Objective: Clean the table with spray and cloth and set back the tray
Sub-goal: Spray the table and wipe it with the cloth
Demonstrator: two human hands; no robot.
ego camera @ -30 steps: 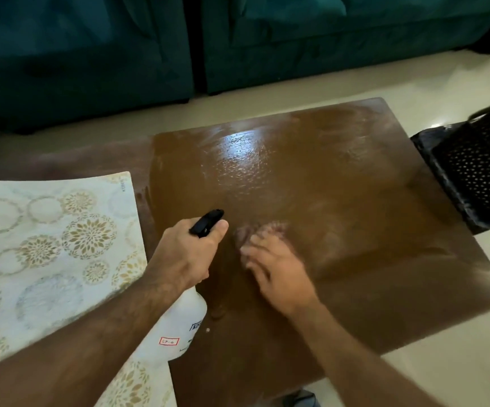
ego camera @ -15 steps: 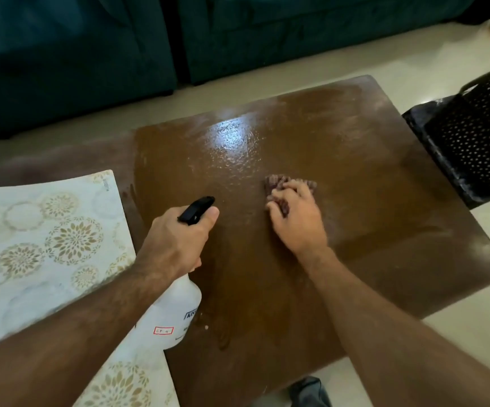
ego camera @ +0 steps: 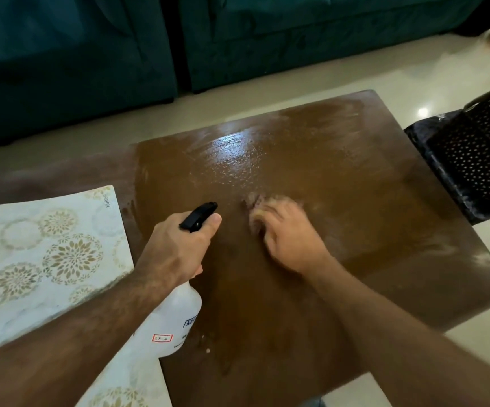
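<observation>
The cloth (ego camera: 254, 201), a small brownish wad blurred by motion, lies near the middle of the brown desk (ego camera: 370, 230), under the fingers of the right hand (ego camera: 289, 237). That hand lies palm down on it, fingers bent over the wad; the blur hides whether they pinch the cloth or merely press it. Just left of the cloth, the left hand (ego camera: 176, 251) grips the neck of the spray bottle (ego camera: 176, 321), its fingers wrapped round it, the thumb beside the black nozzle (ego camera: 198, 220), which points away from the person. The translucent white body of the bottle hangs below the fist, above the near left part of the desk, and carries a small red-bordered label. Beyond the cloth, the desk surface shines wet, with droplets and wipe streaks. Left of the cloth, a pale mat (ego camera: 47, 259) printed with gold floral circles covers the left portion of the desk. Right of the cloth, past the desk edge, stands a black perforated basket (ego camera: 478, 154) on the light floor (ego camera: 443, 60). Behind the desk, a dark teal sofa (ego camera: 237, 33) spans the background.
</observation>
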